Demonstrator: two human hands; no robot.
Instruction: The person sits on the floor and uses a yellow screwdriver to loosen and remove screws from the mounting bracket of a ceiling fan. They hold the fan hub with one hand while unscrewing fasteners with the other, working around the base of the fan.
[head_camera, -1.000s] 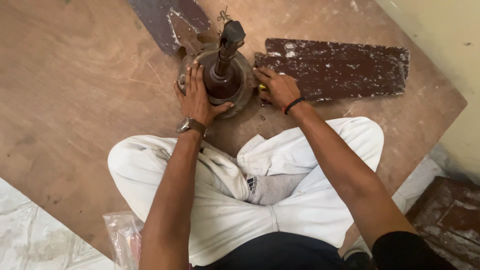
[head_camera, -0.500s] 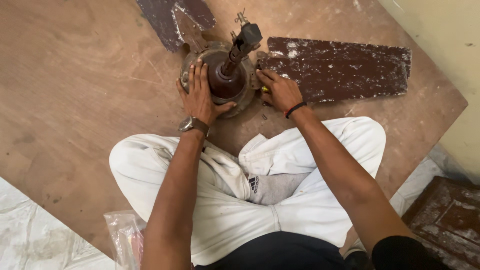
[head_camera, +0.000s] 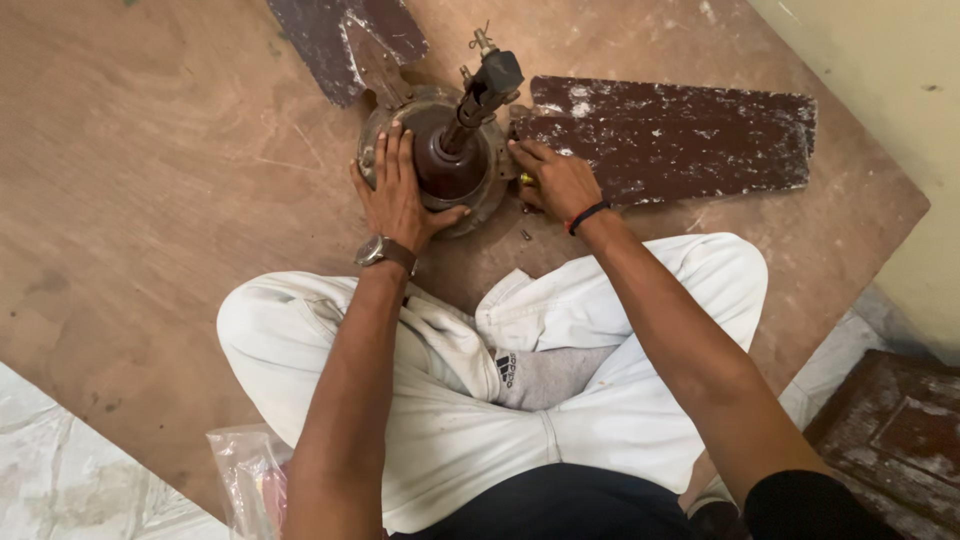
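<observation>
Fan motor (head_camera: 440, 160) sits near the far edge of the wooden board (head_camera: 150, 150), blades (head_camera: 670, 140) attached; it looks heavy, rigid, dusty metal, best gripped by the housing rim. Left hand (head_camera: 400, 190) lies flat on it, fingers spread. Right hand (head_camera: 555, 180) pinches something small at the rim. A clear plastic bag (head_camera: 245, 475) lies at the near edge.
</observation>
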